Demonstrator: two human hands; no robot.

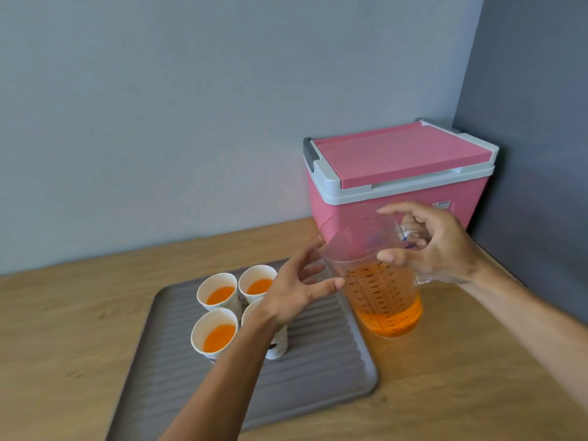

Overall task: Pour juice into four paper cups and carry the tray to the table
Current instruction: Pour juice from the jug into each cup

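A grey ribbed tray [318, 361] lies on the wooden counter [461, 377]. Several white paper cups stand together on its far left part. Three of them [219, 294] [257, 286] [218, 337] show orange juice. My left wrist covers most of another cup [278, 345], so its contents are hidden. A clear measuring pitcher [381, 300], about a third full of orange juice, stands upright on the counter just right of the tray. My left hand [292, 294] hovers open at the pitcher's left side. My right hand [442, 246] is at the handle side, thumb and forefinger spread apart.
A pink cooler box [397, 173] with a closed pink and white lid stands in the back right corner, right behind the pitcher. Grey walls close off the back and the right side. The tray's right and near parts carry nothing.
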